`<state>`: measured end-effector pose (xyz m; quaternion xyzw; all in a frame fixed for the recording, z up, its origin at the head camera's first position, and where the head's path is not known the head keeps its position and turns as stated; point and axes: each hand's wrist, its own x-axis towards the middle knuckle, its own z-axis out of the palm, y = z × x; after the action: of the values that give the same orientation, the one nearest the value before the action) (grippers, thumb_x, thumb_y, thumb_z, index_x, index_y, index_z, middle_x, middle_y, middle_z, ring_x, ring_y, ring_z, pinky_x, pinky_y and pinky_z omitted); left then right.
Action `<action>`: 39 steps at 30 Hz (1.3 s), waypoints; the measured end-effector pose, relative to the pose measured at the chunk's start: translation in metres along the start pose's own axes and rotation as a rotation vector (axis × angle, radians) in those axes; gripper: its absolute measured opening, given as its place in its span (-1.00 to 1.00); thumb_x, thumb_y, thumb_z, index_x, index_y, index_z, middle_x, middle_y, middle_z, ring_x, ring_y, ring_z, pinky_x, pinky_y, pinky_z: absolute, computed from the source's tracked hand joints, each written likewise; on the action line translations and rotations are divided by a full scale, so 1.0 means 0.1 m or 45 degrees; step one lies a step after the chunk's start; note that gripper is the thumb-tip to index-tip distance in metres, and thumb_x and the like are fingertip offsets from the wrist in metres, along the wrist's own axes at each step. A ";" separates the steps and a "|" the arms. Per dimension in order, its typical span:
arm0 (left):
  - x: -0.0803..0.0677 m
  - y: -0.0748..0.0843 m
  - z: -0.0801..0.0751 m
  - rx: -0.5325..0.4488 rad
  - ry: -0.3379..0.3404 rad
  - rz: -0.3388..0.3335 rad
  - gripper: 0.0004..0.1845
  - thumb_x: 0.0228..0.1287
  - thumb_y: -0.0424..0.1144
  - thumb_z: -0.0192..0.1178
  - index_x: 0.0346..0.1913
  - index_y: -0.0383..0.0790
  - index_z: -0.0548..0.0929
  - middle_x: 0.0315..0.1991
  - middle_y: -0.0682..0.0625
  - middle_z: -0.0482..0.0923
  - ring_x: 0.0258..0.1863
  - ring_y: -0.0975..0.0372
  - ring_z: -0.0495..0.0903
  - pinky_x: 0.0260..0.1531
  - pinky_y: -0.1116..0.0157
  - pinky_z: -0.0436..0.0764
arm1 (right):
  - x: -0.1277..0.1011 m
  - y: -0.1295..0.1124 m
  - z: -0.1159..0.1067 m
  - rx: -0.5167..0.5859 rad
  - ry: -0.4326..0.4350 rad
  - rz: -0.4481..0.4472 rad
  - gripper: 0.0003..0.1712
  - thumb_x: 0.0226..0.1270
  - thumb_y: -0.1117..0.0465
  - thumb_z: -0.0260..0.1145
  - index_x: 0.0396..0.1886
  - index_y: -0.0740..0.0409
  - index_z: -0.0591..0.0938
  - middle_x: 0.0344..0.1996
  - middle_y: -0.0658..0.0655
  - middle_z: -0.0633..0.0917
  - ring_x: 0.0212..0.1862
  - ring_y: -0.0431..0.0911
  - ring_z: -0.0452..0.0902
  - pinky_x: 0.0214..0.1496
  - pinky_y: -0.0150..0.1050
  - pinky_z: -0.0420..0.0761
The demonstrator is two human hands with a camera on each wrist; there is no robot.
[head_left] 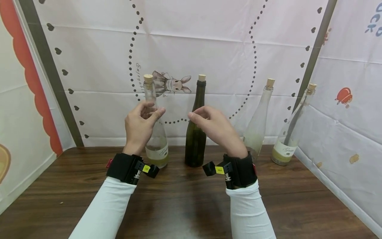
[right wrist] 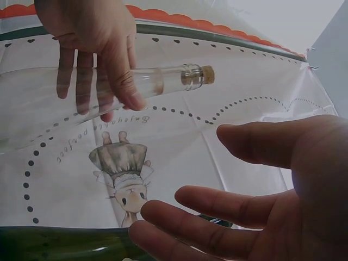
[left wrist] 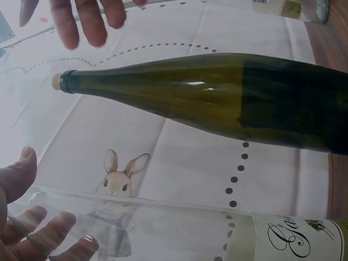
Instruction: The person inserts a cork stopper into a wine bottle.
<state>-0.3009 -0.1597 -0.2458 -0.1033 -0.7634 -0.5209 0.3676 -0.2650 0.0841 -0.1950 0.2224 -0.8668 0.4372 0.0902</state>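
Note:
A clear glass bottle (head_left: 157,141) with a cork (head_left: 148,78) and a white label stands upright at left. My left hand (head_left: 139,124) is around its upper part, fingers behind the glass and thumb apart from them; in the left wrist view the fingertips (left wrist: 64,222) show through the glass. Right of it stands a dark green bottle (head_left: 195,146), also corked (head_left: 202,77). My right hand (head_left: 220,129) hovers by its shoulder, overlapping its right edge in the head view. In the right wrist view its fingers and thumb (right wrist: 255,142) are spread, holding nothing.
Two more corked clear bottles stand at the right, one (head_left: 259,119) behind my right forearm and one (head_left: 285,149) by the side cloth. All the bottles are on a brown wooden table (head_left: 173,205). A white printed cloth (head_left: 197,43) hangs close behind them.

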 end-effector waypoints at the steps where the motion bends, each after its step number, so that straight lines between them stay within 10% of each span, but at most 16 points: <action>1: 0.00 -0.01 0.01 0.002 -0.003 -0.005 -0.48 0.42 -0.02 0.45 0.22 -0.33 0.65 0.06 -0.20 0.75 0.11 0.00 0.72 0.10 -0.01 0.67 | 0.00 0.00 0.00 -0.001 -0.002 -0.004 -0.47 0.63 -0.18 0.21 0.27 0.11 0.63 0.05 0.09 0.72 0.08 0.00 0.65 0.19 0.05 0.59; 17: 0.05 -0.16 0.05 0.011 -0.043 -0.041 -0.39 0.41 0.07 0.43 0.32 -0.28 0.62 0.11 -0.17 0.74 0.15 0.05 0.71 0.13 0.00 0.65 | 0.00 -0.01 -0.02 0.006 -0.030 0.019 -0.47 0.64 -0.20 0.20 0.29 0.08 0.61 0.07 0.10 0.72 0.09 -0.01 0.65 0.23 0.08 0.56; 39: 0.14 -0.29 -0.02 0.016 -0.352 -0.050 -0.20 0.57 0.07 0.25 0.65 -0.23 0.22 0.49 -0.31 0.42 0.46 -0.16 0.42 0.42 -0.12 0.39 | 0.00 0.02 0.07 -0.064 -0.042 0.029 -0.46 0.68 -0.16 0.17 0.30 0.16 0.61 0.06 0.19 0.72 0.06 0.03 0.63 0.14 0.05 0.61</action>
<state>-0.3252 -0.1774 -0.2567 -0.1566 -0.8119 -0.5042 0.2493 -0.2656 0.0799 -0.2007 0.2174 -0.8813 0.4126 0.0766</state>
